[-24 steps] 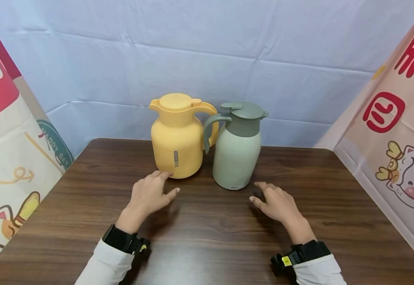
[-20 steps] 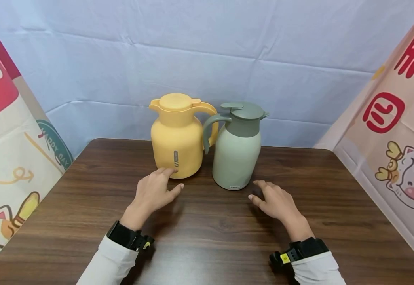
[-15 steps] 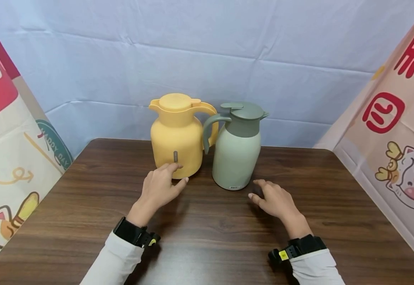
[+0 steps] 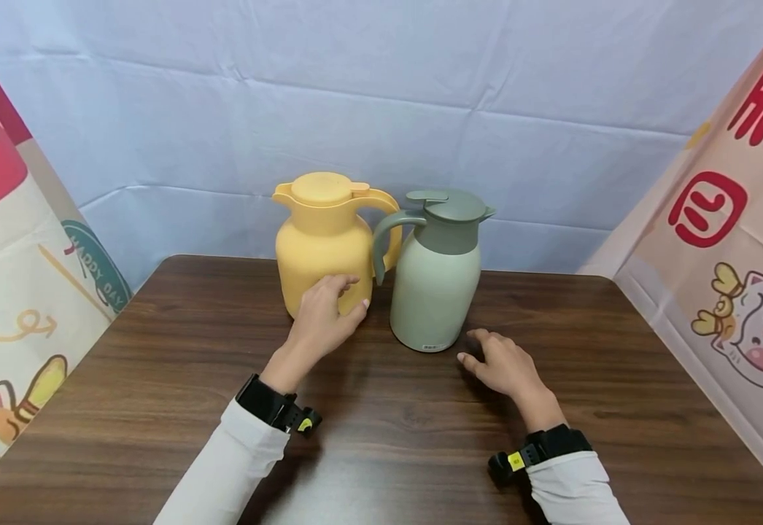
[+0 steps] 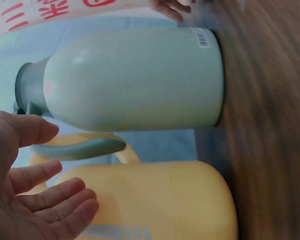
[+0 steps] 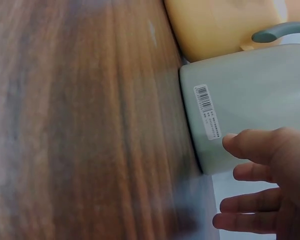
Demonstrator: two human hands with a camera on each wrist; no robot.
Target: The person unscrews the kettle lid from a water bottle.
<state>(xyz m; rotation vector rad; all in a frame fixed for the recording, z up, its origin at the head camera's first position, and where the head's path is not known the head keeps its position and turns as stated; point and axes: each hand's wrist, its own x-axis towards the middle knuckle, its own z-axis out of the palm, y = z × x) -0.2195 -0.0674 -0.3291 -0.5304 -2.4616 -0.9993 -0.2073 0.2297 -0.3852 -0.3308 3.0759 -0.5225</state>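
Holding the left hand [image 4: 326, 317] in front of the yellow jug [image 4: 320, 251] and the right hand [image 4: 505, 368] low beside the green jug [image 4: 435, 295], with loosely spread fingers, and both jugs upright toward the table's [image 4: 408, 437] far edge.

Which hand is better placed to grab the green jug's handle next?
Likely the left hand: the handle of the green jug faces its side; the right hand is by the base, opposite.

Left hand [image 4: 324, 315] now farther forward and rightward, nearer both the yellow jug [image 4: 322, 251] and the green jug [image 4: 434, 295].
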